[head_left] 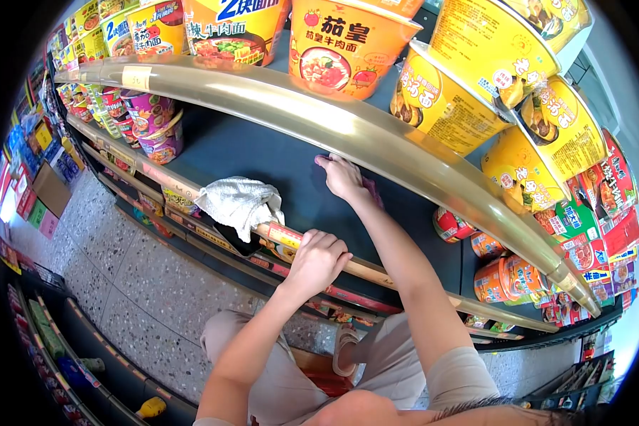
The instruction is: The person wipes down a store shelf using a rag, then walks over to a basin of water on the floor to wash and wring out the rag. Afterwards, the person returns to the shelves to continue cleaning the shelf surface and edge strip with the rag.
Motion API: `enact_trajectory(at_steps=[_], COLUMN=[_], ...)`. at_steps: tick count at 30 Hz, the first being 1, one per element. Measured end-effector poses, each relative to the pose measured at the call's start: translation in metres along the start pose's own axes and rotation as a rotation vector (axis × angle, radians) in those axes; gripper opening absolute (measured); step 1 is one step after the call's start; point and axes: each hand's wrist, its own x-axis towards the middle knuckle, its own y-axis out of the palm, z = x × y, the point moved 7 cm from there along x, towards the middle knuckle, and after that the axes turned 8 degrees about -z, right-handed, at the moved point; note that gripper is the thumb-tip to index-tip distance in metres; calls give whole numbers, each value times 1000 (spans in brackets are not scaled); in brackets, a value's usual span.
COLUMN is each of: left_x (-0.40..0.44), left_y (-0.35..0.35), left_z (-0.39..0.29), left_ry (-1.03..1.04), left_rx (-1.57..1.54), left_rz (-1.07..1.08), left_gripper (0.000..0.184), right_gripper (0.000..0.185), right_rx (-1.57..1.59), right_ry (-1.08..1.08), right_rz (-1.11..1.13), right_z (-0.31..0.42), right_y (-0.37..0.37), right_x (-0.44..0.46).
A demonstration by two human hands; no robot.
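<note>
My right hand (343,177) presses a purple cloth (371,190) onto the dark shelf board (263,145), beneath the upper shelf's front rail. Parts of the cloth show on both sides of the hand; the rest is hidden under it. My left hand (318,261) is closed over the front edge strip (373,272) of the same shelf. A crumpled white cloth (240,202) hangs over that strip, left of my left hand. Below the white cloth is a dark flat object (238,241), partly covered.
Large noodle tubs (351,50) stand on the upper shelf behind a shiny curved rail (277,89). Purple noodle cups (160,135) are at the wiped shelf's left end, orange cups (508,278) at its right. A lower shelf unit (85,341) stands across the speckled floor (149,277).
</note>
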Motion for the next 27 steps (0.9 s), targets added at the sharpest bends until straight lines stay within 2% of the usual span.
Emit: enact_trajectory(at_steps=[2,9,15,18,21,27], left_x=[0,0,-2,-3,-2,-2], left_y=[0,-1,0,-1,-2,-2], left_z=[0,-1,-2,-3,-4,-5], left_ry=[-3,-1,4,4,3,7], left_rx=[-6,-11,-22,-28,-27,-26], left_rz=[-4,5,-2,-1,6,-10], left_gripper=[13,12,12,12,12,12], right_gripper=[43,40,38,39,36,36], right_rx=[-3,87,93,79,111,112], right_ry=[39,107,-3,-2,81,32], right_rz=[14,172,163,190,347,379], right_z=[-3,12,16,16,20,16], right_y=[9,-28,-51,-61,-80,-96], right_x=[2,-5,-30,-41,-52,-73])
